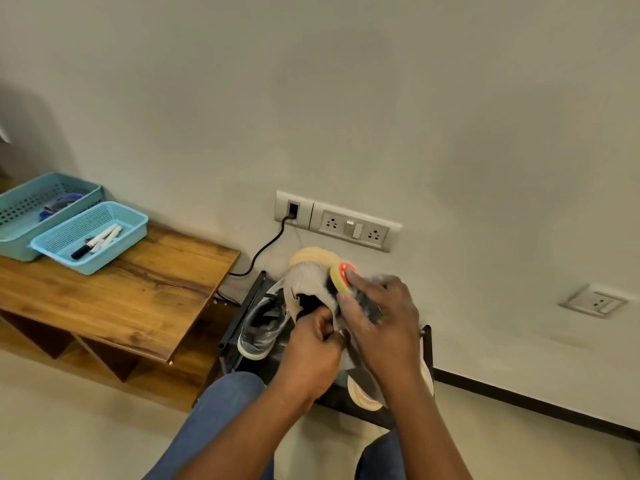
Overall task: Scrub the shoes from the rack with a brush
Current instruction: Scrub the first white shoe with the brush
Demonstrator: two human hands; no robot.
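A beige knit shoe (309,276) with a tan sole is held up over the black shoe rack (242,306), toe pointing away toward the wall. My left hand (313,344) grips it at the heel opening. My right hand (381,317) holds a brush (341,277) with a yellow and red end, pressed against the shoe's right side. A grey sneaker (263,327) rests on the rack's top shelf, left of my hands. Another beige shoe (363,393) lies on the rack below my right forearm, mostly hidden.
A wooden bench (131,292) stands left of the rack, carrying two blue plastic baskets (114,244) with markers inside. A wall socket panel (346,225) with a black cable plugged in sits just behind the rack. My knees in blue jeans (221,410) are below.
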